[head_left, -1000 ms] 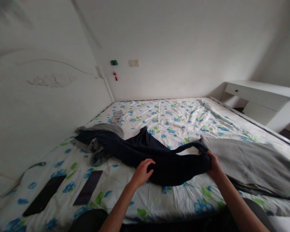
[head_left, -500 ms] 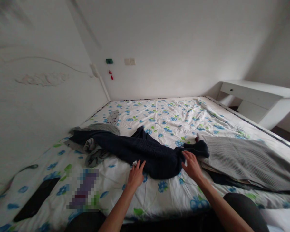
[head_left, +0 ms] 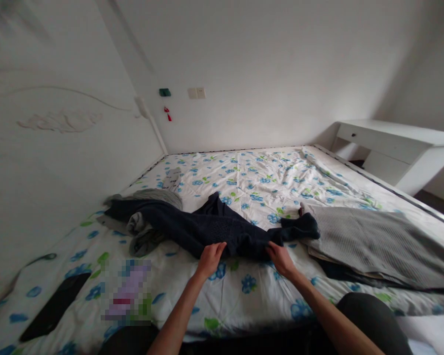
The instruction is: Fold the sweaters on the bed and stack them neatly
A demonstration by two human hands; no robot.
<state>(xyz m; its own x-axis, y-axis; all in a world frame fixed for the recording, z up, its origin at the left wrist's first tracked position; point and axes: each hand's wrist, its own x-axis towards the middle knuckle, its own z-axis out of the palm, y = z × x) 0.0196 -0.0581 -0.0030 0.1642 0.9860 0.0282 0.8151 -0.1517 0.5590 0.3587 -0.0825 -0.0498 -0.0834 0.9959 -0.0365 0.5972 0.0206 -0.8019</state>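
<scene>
A dark navy knitted sweater (head_left: 196,227) lies crumpled across the flowered bed sheet (head_left: 251,305). My left hand (head_left: 211,259) has its fingers closed on the sweater's near edge. Further right along that edge, my right hand (head_left: 281,257) pinches the cloth too, close to where a sleeve (head_left: 301,227) stretches out to the right. Between the hands the fabric is gathered. The sweater's left end rests over a rumpled grey garment (head_left: 146,241). Its sleeve end touches the folded grey ribbed clothing (head_left: 377,246) on the right.
A black phone (head_left: 57,305) and a pixelated purple item (head_left: 129,291) lie at the near left, beside a strap (head_left: 25,271). Farther back is a small grey printed cloth (head_left: 172,178). The headboard (head_left: 59,162) borders the left, and a white desk (head_left: 392,143) stands at the right.
Both hands have closed on the sweater's near edge, the right one shifting left. That edge has been drawn up and away from me, and the cloth is now bunched between the hands.
</scene>
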